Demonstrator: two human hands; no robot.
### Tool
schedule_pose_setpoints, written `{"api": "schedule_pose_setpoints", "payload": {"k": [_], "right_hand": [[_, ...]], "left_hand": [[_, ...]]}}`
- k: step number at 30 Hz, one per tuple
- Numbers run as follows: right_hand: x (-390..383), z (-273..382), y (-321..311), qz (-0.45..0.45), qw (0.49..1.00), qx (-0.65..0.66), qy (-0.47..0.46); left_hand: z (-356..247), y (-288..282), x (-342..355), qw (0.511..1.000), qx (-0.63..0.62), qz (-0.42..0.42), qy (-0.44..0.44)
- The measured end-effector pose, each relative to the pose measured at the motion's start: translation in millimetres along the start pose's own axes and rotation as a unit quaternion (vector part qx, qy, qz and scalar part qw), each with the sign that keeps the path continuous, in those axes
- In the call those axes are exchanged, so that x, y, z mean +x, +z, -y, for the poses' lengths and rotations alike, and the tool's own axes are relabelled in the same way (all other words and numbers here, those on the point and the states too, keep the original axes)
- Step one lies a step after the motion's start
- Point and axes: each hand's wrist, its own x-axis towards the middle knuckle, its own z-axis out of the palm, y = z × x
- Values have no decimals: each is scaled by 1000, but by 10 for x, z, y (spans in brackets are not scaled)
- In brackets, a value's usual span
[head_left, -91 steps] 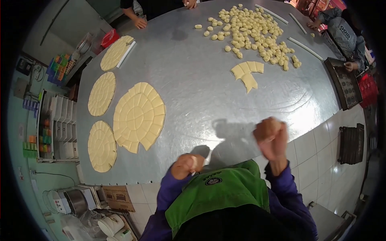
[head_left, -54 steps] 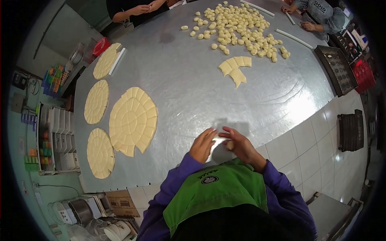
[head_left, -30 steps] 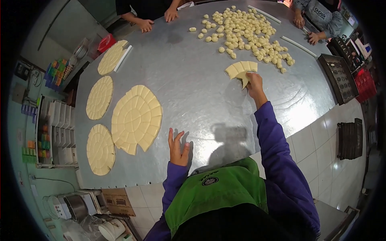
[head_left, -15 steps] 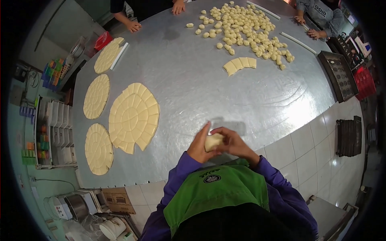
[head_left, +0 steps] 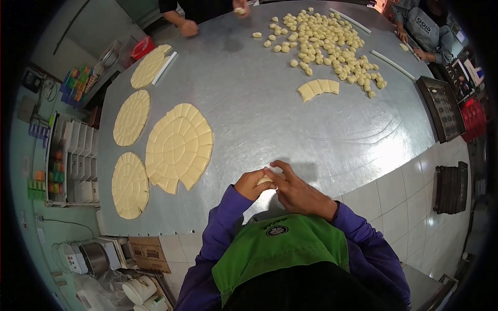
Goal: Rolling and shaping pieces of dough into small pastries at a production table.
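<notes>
My left hand (head_left: 252,183) and my right hand (head_left: 299,191) meet over the near edge of the steel table (head_left: 270,124). Between them sits a small pale piece of dough (head_left: 266,180); the left hand cups it and the right hand's fingers press over it. A large scored dough disc (head_left: 179,146) with a piece cut out lies to the left of my hands. A short strip of cut dough squares (head_left: 318,88) lies further out, ahead of my right hand. Beyond it is a heap of several rolled dough balls (head_left: 327,49).
Three smaller scored dough discs (head_left: 130,184) (head_left: 131,117) (head_left: 150,66) lie along the table's left edge. Other people's hands (head_left: 188,28) work at the far edge, and another person (head_left: 421,31) at the far right. A dark mould tray (head_left: 444,108) lies at the right edge. White rods (head_left: 391,64) lie near the balls.
Three seconds ago my hands were apart. My right hand then reached out to the cut strip, took a piece and came back; both hands now close on it.
</notes>
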Motion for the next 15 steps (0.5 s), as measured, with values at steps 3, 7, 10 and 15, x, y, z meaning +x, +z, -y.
{"api": "schedule_pose_setpoints", "payload": {"k": [3, 7, 10, 15], "right_hand": [[11, -161, -16, -38, 994, -98, -41], [62, -220, -69, -56, 956, -270, -98], [121, -203, -121, -48, 952, -290, -89], [165, -100, -271, 16, 994, 104, 19]], "left_hand": [[-69, 35, 43, 997, -60, 31, 27], [-54, 85, 99, 997, -34, 9, 66], [5, 99, 157, 997, -40, -2, 64], [-115, 72, 17, 964, -265, 3, -37]]}}
